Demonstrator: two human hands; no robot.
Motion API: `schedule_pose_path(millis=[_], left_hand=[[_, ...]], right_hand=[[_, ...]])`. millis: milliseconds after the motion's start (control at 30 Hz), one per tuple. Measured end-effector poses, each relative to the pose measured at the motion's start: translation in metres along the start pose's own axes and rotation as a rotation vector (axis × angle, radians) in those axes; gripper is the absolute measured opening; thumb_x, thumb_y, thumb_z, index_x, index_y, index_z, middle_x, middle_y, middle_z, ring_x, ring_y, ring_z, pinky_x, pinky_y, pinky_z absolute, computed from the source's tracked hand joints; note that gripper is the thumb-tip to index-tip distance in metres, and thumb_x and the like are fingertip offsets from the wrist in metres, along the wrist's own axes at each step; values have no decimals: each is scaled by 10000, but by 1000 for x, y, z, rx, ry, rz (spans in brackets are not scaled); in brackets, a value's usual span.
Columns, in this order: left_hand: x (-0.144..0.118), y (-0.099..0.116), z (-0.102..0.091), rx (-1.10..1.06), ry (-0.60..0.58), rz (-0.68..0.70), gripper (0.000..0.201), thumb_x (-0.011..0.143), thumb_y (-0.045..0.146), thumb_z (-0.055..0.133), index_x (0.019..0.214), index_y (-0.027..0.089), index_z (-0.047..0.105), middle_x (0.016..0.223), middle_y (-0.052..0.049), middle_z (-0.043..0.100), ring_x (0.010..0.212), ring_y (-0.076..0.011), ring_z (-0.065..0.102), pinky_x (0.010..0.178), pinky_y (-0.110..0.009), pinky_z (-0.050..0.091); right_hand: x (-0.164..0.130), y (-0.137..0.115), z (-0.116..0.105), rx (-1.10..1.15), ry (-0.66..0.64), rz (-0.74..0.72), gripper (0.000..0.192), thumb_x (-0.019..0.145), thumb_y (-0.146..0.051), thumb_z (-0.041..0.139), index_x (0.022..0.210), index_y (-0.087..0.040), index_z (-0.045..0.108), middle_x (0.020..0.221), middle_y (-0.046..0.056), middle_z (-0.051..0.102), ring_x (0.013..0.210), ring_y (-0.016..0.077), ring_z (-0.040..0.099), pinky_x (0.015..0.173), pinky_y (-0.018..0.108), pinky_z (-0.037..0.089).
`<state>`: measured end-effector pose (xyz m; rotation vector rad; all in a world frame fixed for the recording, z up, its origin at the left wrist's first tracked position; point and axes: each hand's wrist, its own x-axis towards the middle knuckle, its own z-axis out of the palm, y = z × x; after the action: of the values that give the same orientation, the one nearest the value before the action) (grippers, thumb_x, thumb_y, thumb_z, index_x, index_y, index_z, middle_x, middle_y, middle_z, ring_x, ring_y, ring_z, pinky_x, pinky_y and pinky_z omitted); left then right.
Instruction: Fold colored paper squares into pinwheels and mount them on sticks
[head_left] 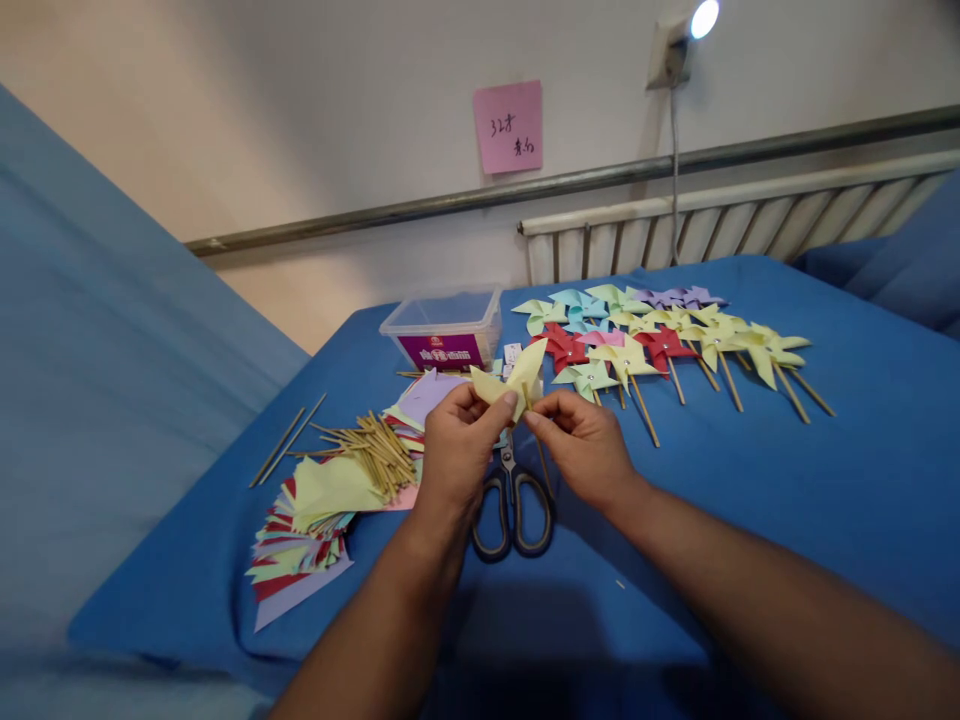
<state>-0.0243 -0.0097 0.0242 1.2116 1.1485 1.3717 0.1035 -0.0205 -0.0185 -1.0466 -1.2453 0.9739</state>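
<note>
A pale yellow paper pinwheel is held up between my two hands over the middle of the table. My left hand pinches its folded paper between thumb and fingers. With closed fingertips my right hand grips a thin wooden stick, whose upper end meets the back of the pinwheel; its lower end slants down to the right. Whether a pin joins the two is hidden by my fingers. Just below my hands lie scissors with black handles, their blades partly covered.
Finished pinwheels in several colours lie at the back right. On the left are a bundle of sticks, fanned paper sheets and two separate sticks. A clear plastic box stands at the back, near the wall.
</note>
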Motion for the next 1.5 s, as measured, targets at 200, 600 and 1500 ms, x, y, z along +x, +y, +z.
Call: schedule_pose_path(millis=[200,600,1500], left_hand=[[-6,10,1,44,-24,0,213,672,327,777,755,171,658,596,16,627,496,-98,532,534,-232,430],[6,0,-5,-78,164,99,316,655,303,800,908,164,671,894,-45,714,717,-118,631,672,-233,488],[11,-18,-5,-235,-48,-202,344,640,271,808,932,112,721,895,-82,732,738,-167,649,736,-275,492]], right_hand=[[1,0,-2,15,20,17,172,801,-353,638,718,-203,626,607,-32,572,528,108,476,509,237,361],[11,-5,-2,358,-60,164,253,683,-403,738,774,-179,666,547,-58,541,431,63,371,427,216,290],[22,18,-11,467,-123,236,336,721,-485,753,835,-174,694,731,7,666,564,98,520,489,214,351]])
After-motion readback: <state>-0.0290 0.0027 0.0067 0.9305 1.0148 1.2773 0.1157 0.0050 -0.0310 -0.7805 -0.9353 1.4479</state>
